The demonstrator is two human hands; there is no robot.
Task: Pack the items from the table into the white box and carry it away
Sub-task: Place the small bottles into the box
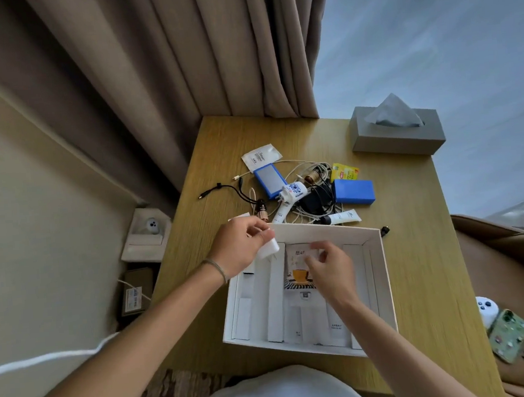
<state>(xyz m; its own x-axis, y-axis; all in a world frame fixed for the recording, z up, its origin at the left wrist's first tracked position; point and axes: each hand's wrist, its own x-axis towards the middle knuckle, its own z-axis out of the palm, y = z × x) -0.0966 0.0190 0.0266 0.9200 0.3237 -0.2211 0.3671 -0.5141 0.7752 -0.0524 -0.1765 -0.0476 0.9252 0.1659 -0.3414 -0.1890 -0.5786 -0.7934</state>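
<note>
The white box (385,282) lies open on the wooden table (418,263), holding several white packets and a sachet with a cup picture (297,274). My left hand (243,247) holds a small white object (268,250) over the box's far left corner. My right hand (330,268) hovers over the sachet, fingers curled; whether it pinches anything is unclear. Beyond the box lie a pile of cables (310,191), two blue boxes (353,192) (270,180), a white tube (343,217), batteries (261,209), a white sachet (261,156) and a yellow packet (344,172).
A grey tissue box (397,132) stands at the table's far right. Curtains (210,60) hang behind the table. A brown seat (512,319) on the right carries a green phone (508,335) and a white gadget (487,310). A low shelf (145,240) sits left of the table.
</note>
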